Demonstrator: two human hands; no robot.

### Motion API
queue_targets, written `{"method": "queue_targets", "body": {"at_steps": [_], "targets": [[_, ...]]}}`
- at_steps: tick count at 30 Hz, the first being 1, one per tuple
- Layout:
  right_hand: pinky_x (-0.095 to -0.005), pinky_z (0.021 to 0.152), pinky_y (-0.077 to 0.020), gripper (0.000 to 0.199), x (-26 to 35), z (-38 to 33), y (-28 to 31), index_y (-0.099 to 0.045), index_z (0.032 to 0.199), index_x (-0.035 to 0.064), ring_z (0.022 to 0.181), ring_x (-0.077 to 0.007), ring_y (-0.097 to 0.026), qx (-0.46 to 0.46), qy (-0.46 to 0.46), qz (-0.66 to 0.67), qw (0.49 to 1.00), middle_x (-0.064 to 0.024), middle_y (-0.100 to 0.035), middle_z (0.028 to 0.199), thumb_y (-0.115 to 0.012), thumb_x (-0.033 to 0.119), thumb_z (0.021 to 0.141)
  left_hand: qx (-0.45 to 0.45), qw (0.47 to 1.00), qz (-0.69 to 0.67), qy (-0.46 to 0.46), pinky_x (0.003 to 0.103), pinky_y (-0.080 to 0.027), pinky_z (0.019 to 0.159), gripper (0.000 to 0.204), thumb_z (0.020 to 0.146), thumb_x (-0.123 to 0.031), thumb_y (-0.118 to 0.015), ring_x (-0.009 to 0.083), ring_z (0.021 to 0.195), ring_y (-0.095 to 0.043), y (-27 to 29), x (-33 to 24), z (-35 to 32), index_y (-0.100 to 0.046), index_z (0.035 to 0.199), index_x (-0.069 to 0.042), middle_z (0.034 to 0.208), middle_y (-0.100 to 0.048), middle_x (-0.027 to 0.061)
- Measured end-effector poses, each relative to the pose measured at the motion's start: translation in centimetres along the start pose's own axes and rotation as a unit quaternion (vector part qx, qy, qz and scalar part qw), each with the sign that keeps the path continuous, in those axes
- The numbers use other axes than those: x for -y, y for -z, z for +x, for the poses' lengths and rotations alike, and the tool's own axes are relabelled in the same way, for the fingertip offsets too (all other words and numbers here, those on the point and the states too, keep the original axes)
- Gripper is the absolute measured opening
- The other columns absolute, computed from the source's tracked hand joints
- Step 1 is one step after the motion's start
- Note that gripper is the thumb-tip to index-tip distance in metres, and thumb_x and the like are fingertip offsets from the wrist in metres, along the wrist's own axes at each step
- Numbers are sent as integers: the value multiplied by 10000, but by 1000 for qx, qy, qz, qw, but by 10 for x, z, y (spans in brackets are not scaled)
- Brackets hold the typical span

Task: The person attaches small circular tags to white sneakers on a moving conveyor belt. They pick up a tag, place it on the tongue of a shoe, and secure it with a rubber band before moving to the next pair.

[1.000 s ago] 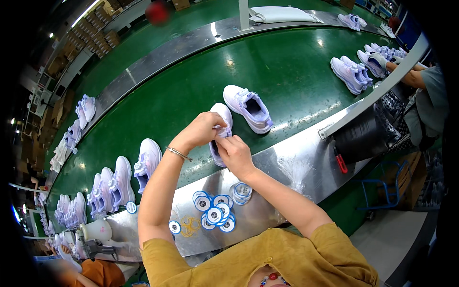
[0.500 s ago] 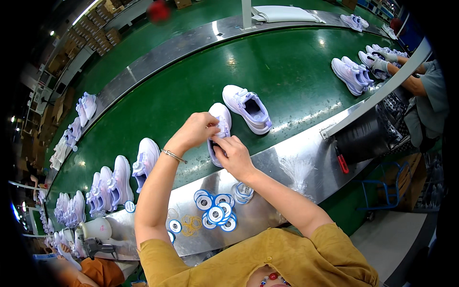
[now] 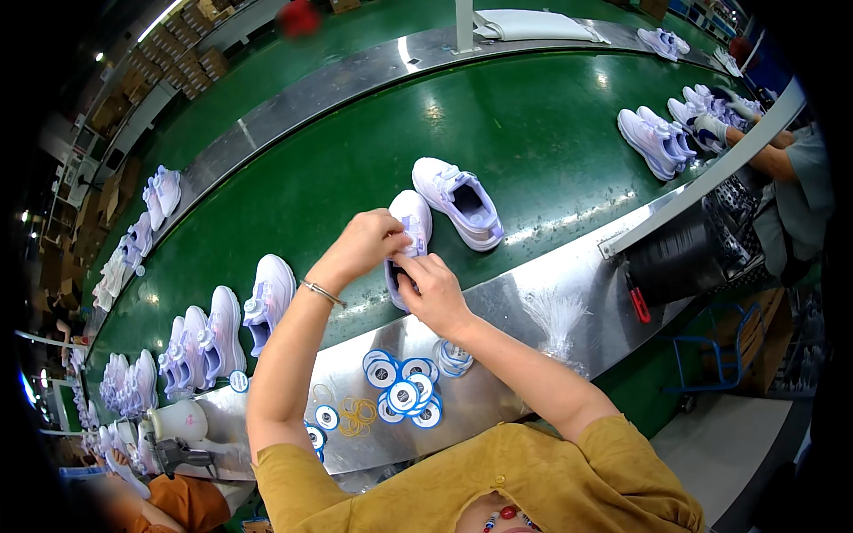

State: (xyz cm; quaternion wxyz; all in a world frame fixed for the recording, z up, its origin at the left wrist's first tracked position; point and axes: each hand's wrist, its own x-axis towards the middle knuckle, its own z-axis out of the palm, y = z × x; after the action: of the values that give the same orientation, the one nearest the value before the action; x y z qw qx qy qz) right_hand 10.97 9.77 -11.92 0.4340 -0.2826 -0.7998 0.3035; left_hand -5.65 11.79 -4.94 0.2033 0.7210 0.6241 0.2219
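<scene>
A white and lavender sneaker (image 3: 410, 211) rests on the green belt in front of me, toe pointing away. Over its instep, the fingertips of my left hand (image 3: 362, 244) are pinched together. My right hand (image 3: 434, 286) has its thumb and fingers pinched close beside them, over the shoe's opening. Whatever lies between the fingertips is too small and covered to make out. The matching sneaker (image 3: 458, 202) stands just to the right, touched by neither hand.
Round blue-and-white tags (image 3: 402, 396), yellow rubber bands (image 3: 357, 416) and clear plastic fasteners (image 3: 555, 318) lie on the metal ledge (image 3: 480, 400). More sneakers (image 3: 220, 338) line the belt at left. A red-handled tool (image 3: 638, 304) is at right, near a co-worker's gloved hands (image 3: 713, 129).
Both hands keep almost the same place over the sneaker, with only slight finger movement. At far right, the co-worker's hands have shifted a little on their shoes.
</scene>
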Motion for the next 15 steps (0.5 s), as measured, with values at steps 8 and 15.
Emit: {"method": "queue_targets", "body": {"at_steps": [8,15], "targets": [[-429,737,-485,250,1,-1,-7,-608,1046,-8,817,-347,-566,7,12,1,1000,-168,-613,859,-562,48,807,-18,997,73,-1,359,-465,622,267,752,-200,-719,300,671,-567,-9,-2,-6,-634,795,50,776,-593,162],[-409,726,-496,240,8,8,2,-655,1023,16,808,-334,-604,47,-43,87,994,-165,-659,877,-588,68,798,-154,988,-16,9,328,-478,640,215,785,-69,-692,244,720,-581,-6,1,-37,-637,975,16,873,-585,122]]}}
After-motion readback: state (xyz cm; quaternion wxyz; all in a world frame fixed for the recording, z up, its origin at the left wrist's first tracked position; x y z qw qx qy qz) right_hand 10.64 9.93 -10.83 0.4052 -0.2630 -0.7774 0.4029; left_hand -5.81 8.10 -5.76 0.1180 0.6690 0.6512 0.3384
